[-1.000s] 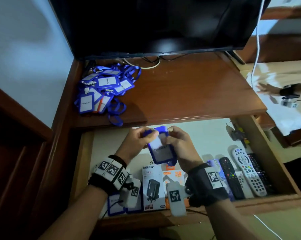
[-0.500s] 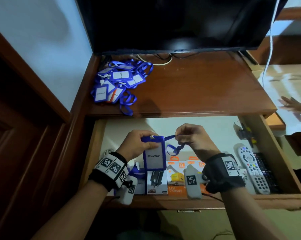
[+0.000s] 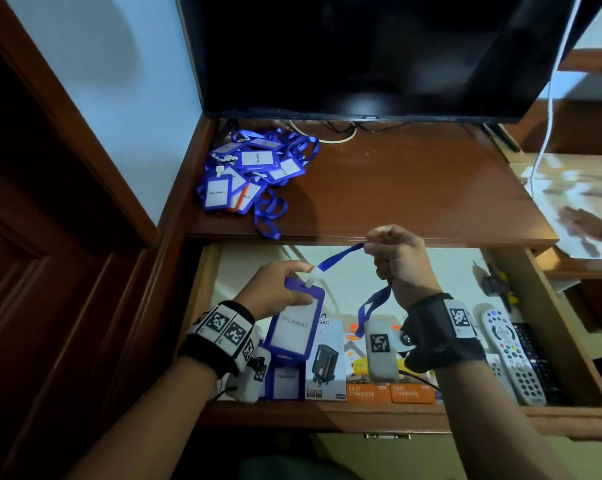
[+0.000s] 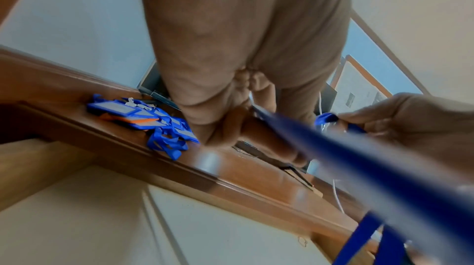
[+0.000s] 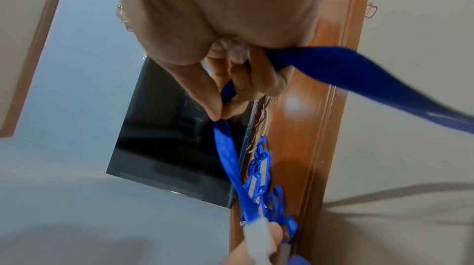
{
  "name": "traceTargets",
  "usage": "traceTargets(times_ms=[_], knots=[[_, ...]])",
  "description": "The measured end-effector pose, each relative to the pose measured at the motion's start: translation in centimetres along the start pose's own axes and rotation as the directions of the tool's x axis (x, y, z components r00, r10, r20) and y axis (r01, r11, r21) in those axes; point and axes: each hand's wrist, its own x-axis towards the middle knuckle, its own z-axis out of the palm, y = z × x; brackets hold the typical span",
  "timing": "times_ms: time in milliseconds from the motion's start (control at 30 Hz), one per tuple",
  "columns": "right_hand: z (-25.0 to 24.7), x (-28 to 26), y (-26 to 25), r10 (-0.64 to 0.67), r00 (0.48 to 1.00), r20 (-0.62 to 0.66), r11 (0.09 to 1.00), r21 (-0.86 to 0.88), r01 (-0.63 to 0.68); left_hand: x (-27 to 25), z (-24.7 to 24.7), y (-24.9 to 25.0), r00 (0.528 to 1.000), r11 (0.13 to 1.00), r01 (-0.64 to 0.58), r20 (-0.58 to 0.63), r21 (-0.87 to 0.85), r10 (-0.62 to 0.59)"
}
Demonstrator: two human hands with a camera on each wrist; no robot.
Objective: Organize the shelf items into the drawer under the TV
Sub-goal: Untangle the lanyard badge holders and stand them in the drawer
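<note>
Wooden TV shelf (image 3: 396,188) up top, open drawer (image 3: 549,327) under it. From the head view, the badge holder (image 3: 294,327) is pinched over the drawer by the left hand (image 3: 278,289); compared with half a second ago its lanyard (image 3: 341,256) is now stretched taut by the right hand (image 3: 396,261), probably for folding. Left wrist view: pile of badges (image 4: 143,119) left on the shelf. Right wrist view: strap clamped between fingertips (image 5: 218,113).

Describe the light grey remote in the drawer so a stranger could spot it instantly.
Start at the TV and drop to the open drawer beneath it. At its right end lie several remotes side by side. The light grey remote is the pale one with coloured buttons, left of a black remote.
</note>
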Motion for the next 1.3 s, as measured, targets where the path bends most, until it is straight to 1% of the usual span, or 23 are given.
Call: traceTargets(times_ms=[67, 100, 167, 267, 333, 400, 433, 500, 567, 600, 667, 767, 833, 900, 967, 1033, 1100, 1167, 1233, 1300], knots=[[0.2, -0.3, 0.5, 0.019, 1.0, -0.005, 0.999, -0.046, -0.02, 0.3, -0.1, 0.0, 0.997, 1.0, -0.022, -0.077, -0.016, 0.021], [0.4, -0.5, 0.8, 0.03, 1.0, -0.006, 0.997, -0.071, -0.03, 0.5, -0.2, -0.1, 0.993, 0.998, -0.023, -0.117, -0.06, 0.016], [1.1, -1.1, 1.8, 0.051, 0.999, 0.007, 0.992, -0.119, -0.05, 0.5, -0.2, -0.2, 0.984, 0.978, -0.023, -0.176, -0.206, -0.014], [2.7, -2.3, 3.2, 0.099, 0.993, 0.06, 0.984, -0.156, -0.088, 0.0, 0.2, 0.1, 0.976, 0.921, -0.053, -0.216, -0.386, -0.035], [4.0, -3.3, 3.8, 0.111, 0.986, 0.123, 0.989, -0.108, -0.098, -0.2, 0.6, 0.2, 0.963, 0.875, -0.072, -0.263, -0.479, -0.065], [5.1, -4.2, 4.2, 0.103, 0.979, 0.175, 0.995, -0.021, -0.101, -0.4, 0.8, 0.0, 0.935, 0.824, -0.076, -0.327, -0.562, -0.137], [5.7, -4.6, 4.1, 0.106, 0.976, 0.189, 0.994, -0.007, -0.107, -0.4, 0.9, -0.1, 0.916, 0.796, -0.074, -0.356, -0.601, -0.184], [6.6, -5.2, 4.2, 0.097, 0.973, 0.208, 0.995, -0.013, -0.096, -0.5, 0.9, -0.4, 0.885, 0.74, -0.083, -0.39, -0.667, -0.253], [7.3, -5.6, 4.1, 0.062, 0.971, 0.232, 0.998, -0.024, -0.058, -0.7, 0.8, -0.5, 0.869, 0.71, -0.1, -0.409, -0.697, -0.28], [7.5, -5.7, 4.0, 0.05, 0.972, 0.227, 0.998, -0.034, -0.043, -0.9, 0.8, -0.7, 0.867, 0.703, -0.101, -0.409, -0.704, -0.284], [7.7, -5.6, 3.7, 0.044, 0.98, 0.196, 0.999, -0.029, -0.039, -1.1, 0.5, -1.2, 0.877, 0.703, -0.067, -0.378, -0.708, -0.297], [7.4, -5.4, 3.2, 0.021, 0.985, 0.17, 1.0, 0.009, -0.023, -1.4, -0.2, -1.8, 0.934, 0.698, 0.005, -0.246, -0.716, -0.26], [7.0, -5.3, 2.9, 0.013, 0.983, 0.183, 1.0, 0.015, -0.016, -1.5, -1.0, -2.0, 0.959, 0.712, 0.037, -0.176, -0.702, -0.224], [6.5, -5.2, 2.6, 0.016, 0.977, 0.213, 1.0, 0.006, -0.018, -1.8, -1.9, -2.1, 0.975, 0.75, 0.064, -0.119, -0.658, -0.187], [6.2, -4.9, 2.4, 0.031, 0.966, 0.256, 0.999, -0.025, -0.026, -2.1, -2.8, -2.0, 0.99, 0.813, 0.083, -0.048, -0.577, -0.135], [6.1, -4.7, 2.2, 0.041, 0.959, 0.28, 0.998, -0.055, -0.027, -2.3, -3.4, -1.6, 0.995, 0.874, 0.09, 0.005, -0.477, -0.1], [6.0, -4.5, 1.9, 0.055, 0.954, 0.295, 0.996, -0.078, -0.033, -2.4, -3.9, -1.4, 0.991, 0.902, 0.125, 0.009, -0.413, -0.133], [6.0, -4.5, 1.7, 0.067, 0.948, 0.312, 0.995, -0.094, -0.039, -2.5, -4.2, -1.4, 0.991, 0.926, 0.13, 0.033, -0.354, -0.127], [6.1, -4.5, 1.7, 0.075, 0.95, 0.303, 0.995, -0.084, -0.052, -2.7, -4.3, -1.2, 0.992, 0.961, 0.105, 0.089, -0.255, -0.085], [6.2, -4.5, 1.9, 0.072, 0.96, 0.27, 0.997, -0.052, -0.06, -2.9, -4.2, -0.8, 0.988, 0.976, 0.098, 0.134, -0.197, -0.073]])
